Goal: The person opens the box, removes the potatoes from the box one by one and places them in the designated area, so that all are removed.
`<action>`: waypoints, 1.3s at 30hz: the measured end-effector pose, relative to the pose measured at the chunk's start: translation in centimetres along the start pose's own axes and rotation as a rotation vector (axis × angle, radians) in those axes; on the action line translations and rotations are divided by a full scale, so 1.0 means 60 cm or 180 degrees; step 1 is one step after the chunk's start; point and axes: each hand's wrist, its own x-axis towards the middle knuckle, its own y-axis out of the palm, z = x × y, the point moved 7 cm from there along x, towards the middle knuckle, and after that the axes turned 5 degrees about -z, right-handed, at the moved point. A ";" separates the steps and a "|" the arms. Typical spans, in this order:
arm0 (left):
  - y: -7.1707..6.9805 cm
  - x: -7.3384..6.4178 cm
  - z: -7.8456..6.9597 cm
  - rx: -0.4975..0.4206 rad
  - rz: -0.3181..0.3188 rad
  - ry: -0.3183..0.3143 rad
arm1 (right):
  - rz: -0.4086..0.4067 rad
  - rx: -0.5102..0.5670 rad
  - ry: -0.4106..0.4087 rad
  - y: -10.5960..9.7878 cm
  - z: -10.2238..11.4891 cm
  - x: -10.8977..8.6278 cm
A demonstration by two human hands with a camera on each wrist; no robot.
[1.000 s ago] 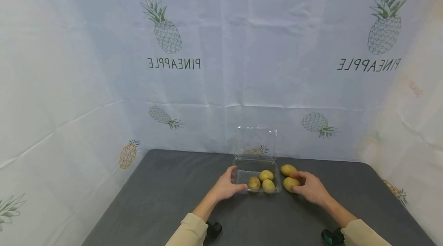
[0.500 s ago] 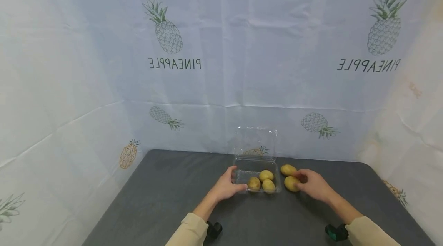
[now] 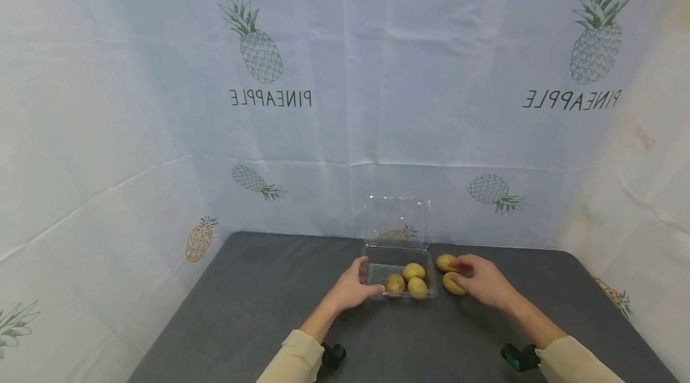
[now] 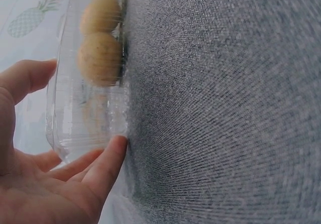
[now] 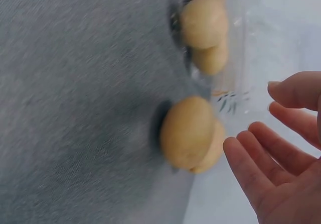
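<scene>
A clear plastic clamshell container (image 3: 377, 275) stands near the back of the table, its lid (image 3: 398, 218) raised. My left hand (image 3: 350, 288) holds its near left corner, thumb at the front rim and fingers along the left side. Inside, toward the right, lie three yellow potatoes (image 3: 413, 271). Two more sit on the table just right of the container, a near potato (image 3: 453, 284) and a far potato (image 3: 445, 262). Over these two hovers my right hand (image 3: 487, 284), thumb and fingers spread apart; the right wrist view shows a gap between the fingertips (image 5: 229, 144) and the potato (image 5: 188, 131).
The dark grey table (image 3: 259, 311) ends close behind the container, at a white curtain (image 3: 399, 101) with pineapple prints. More curtain hangs at the left and right sides. A dark wrist camera (image 3: 333, 358) sits under the left wrist, and another (image 3: 520, 358) under the right.
My right hand has come off the near potato and moved slightly up and back, over the far one. My left hand and the container have stayed in place.
</scene>
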 end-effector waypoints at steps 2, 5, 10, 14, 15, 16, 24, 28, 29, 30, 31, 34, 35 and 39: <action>0.000 0.000 -0.001 -0.0004 0.0002 0.0002 | 0.0006 0.0066 -0.0028 0.001 0.009 0.001; 0.000 0.000 0.000 -0.0009 0.0003 0.0004 | 0.0017 0.0166 -0.0097 0.003 0.023 0.002; 0.002 0.000 0.002 -0.0034 0.0016 -0.0008 | 0.0039 0.0209 -0.0152 0.005 0.041 0.005; 0.003 0.000 0.002 -0.0064 0.0033 -0.0016 | 0.0023 0.0201 -0.0208 0.005 0.055 0.007; 0.003 0.000 0.002 -0.0066 0.0035 -0.0015 | 0.0029 0.0210 -0.0237 0.005 0.058 0.007; 0.003 0.000 0.002 -0.0066 0.0038 -0.0017 | 0.0046 0.0228 -0.0258 0.005 0.061 0.007; 0.004 0.001 0.001 -0.0029 0.0039 -0.0008 | 0.0128 0.0184 -0.0348 0.023 0.077 0.017; 0.004 0.000 0.001 -0.0032 0.0041 0.0003 | 0.0176 0.0162 -0.0406 0.036 0.081 0.020; 0.004 0.000 0.001 -0.0030 0.0042 0.0005 | 0.0188 0.0155 -0.0419 0.039 0.081 0.021; 0.003 0.000 0.001 -0.0030 0.0045 0.0011 | 0.0198 0.0150 -0.0419 0.042 0.082 0.022; 0.002 -0.001 0.001 -0.0033 0.0051 0.0014 | 0.0209 0.0140 -0.0419 0.045 0.081 0.024; 0.000 0.000 0.001 -0.0027 0.0041 0.0030 | 0.0262 0.0128 -0.0470 0.052 0.084 0.029; 0.000 0.000 0.001 -0.0027 0.0034 0.0031 | 0.0280 0.0122 -0.0493 0.054 0.085 0.031; 0.002 0.003 0.003 -0.0031 -0.0003 0.0027 | 0.0340 0.0067 -0.0611 0.060 0.090 0.036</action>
